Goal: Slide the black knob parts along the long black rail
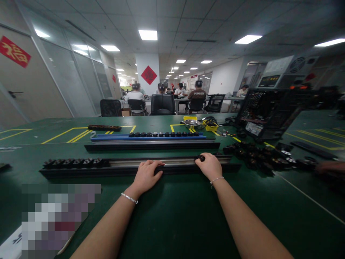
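Note:
A long black rail (pixel 121 169) lies across the green table in front of me. Several small black parts (pixel 72 162) sit in a row in its channel at the left end. My left hand (pixel 147 176) rests on the rail's near edge, fingers curled over it. My right hand (pixel 209 166) is on the rail further right, its fingers pinched on one small black part (pixel 201 157) at the channel.
Behind lies a second rail (pixel 151 145) with a blue strip and a row of black parts. A heap of black parts (pixel 258 154) is at the right, an open computer case (pixel 265 113) behind it. A metal bowl (pixel 191 123), yellow box, seated people further back.

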A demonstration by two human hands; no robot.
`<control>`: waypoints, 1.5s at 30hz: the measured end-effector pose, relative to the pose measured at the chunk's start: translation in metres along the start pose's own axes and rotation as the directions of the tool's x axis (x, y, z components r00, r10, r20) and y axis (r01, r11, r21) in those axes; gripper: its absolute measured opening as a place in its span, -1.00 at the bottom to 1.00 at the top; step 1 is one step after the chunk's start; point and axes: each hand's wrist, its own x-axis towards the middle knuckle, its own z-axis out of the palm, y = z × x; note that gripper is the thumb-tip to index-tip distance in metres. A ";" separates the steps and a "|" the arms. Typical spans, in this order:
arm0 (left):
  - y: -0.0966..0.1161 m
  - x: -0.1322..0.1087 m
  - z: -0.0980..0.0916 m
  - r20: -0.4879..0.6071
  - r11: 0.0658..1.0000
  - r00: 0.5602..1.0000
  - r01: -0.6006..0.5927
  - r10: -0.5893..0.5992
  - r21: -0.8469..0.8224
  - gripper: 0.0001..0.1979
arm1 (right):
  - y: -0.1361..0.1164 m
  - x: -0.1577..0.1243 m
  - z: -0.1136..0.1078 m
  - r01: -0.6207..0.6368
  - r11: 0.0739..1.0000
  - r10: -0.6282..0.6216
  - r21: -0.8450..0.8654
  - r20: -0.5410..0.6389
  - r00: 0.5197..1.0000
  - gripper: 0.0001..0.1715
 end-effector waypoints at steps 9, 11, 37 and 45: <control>0.001 0.000 -0.001 0.009 1.000 1.000 0.001 -0.001 -0.004 -0.69 | 0.005 0.001 -0.004 -0.037 0.999 0.038 -0.018 0.032 0.999 -0.73; 0.001 0.000 -0.001 0.008 1.000 1.000 0.003 -0.002 -0.003 -0.69 | 0.005 0.002 -0.005 -0.036 0.999 0.037 -0.020 0.033 0.999 -0.73; 0.002 0.000 -0.003 0.007 1.000 1.000 0.004 -0.004 0.000 -0.70 | 0.013 0.005 -0.010 -0.045 0.999 0.046 -0.024 0.048 0.998 -0.74; 0.003 0.000 -0.003 0.021 1.000 1.000 0.018 -0.018 -0.007 -0.69 | 0.016 0.006 -0.013 -0.059 0.998 0.059 -0.019 0.047 0.997 -0.75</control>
